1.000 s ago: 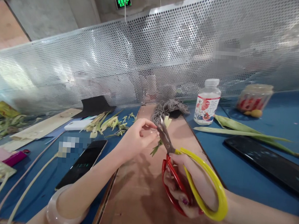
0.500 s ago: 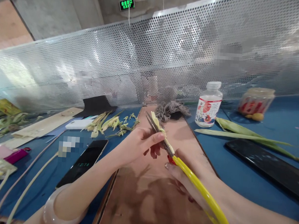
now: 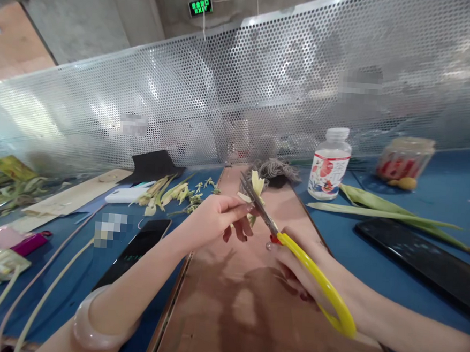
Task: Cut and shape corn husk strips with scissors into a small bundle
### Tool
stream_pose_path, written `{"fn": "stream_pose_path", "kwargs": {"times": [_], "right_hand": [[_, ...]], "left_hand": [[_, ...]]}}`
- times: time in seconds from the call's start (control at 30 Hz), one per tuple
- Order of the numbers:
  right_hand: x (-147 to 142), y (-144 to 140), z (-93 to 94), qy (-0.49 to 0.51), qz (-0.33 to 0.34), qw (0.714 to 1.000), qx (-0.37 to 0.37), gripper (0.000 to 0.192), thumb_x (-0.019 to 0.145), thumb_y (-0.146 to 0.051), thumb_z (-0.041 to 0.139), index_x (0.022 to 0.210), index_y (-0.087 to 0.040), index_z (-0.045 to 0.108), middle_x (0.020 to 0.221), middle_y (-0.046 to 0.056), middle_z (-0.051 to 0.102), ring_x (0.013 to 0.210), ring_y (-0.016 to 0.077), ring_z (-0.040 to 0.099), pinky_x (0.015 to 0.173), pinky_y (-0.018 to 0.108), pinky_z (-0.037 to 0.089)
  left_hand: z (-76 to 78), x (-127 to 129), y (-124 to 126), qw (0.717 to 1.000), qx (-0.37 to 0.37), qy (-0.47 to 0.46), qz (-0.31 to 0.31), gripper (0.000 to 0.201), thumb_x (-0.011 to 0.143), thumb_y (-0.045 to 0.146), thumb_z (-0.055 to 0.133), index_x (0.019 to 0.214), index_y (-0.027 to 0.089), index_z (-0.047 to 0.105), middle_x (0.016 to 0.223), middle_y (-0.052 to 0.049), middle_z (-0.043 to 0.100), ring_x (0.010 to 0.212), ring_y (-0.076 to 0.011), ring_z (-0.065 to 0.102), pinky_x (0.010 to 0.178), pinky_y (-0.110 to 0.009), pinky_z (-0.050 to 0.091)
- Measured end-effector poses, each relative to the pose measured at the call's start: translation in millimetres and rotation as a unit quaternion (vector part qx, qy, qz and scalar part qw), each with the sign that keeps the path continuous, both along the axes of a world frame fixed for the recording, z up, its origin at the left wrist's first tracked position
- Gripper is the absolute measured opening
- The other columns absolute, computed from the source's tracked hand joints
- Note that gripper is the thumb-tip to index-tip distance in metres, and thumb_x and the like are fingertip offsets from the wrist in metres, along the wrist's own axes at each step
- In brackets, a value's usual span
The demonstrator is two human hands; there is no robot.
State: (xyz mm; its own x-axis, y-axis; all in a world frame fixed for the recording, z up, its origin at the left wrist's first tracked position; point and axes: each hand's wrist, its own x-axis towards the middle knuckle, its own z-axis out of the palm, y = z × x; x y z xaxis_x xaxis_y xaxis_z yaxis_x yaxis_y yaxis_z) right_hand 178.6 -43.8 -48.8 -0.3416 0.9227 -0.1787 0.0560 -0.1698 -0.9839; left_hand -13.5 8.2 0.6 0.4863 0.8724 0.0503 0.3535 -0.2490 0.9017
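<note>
Between the hands, one pale leaf piece (image 3: 257, 183), seemingly part-trimmed, pinched by the left hand (image 3: 216, 212); scissors (image 3: 296, 250), gripped by the right hand (image 3: 299, 269); leftward, leaf scraps (image 3: 173, 194), seemingly cut; rightward, long leaves (image 3: 389, 212), seemingly uncut.

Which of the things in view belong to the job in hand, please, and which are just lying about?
In the job:
yellow-and-red-handled scissors, in the right grip
pale leaf piece, in the left grip
plant cuttings and long green leaves, probably

Lying about, it seems:
labelled clear bottle
clear jar
left smartphone
right smartphone
</note>
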Motion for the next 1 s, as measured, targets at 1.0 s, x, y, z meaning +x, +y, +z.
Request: {"fn": "stream_pose_path", "kwargs": {"times": [1.0], "right_hand": [[1,-3,0.2,-0.084,-0.006,0.996,0.028,0.04,0.08,-0.062,0.05,0.079,-0.023,0.041,0.058,-0.005,0.041,0.048,0.0081,0.038,0.041,0.02,0.025]], "left_hand": [[2.8,-4,3,0.988,-0.092,-0.119,0.04,0.018,0.076,0.033,0.067,0.083,0.016,0.068,0.084,-0.007,0.072,0.072,-0.0154,0.066,0.057,-0.024,0.048]]}}
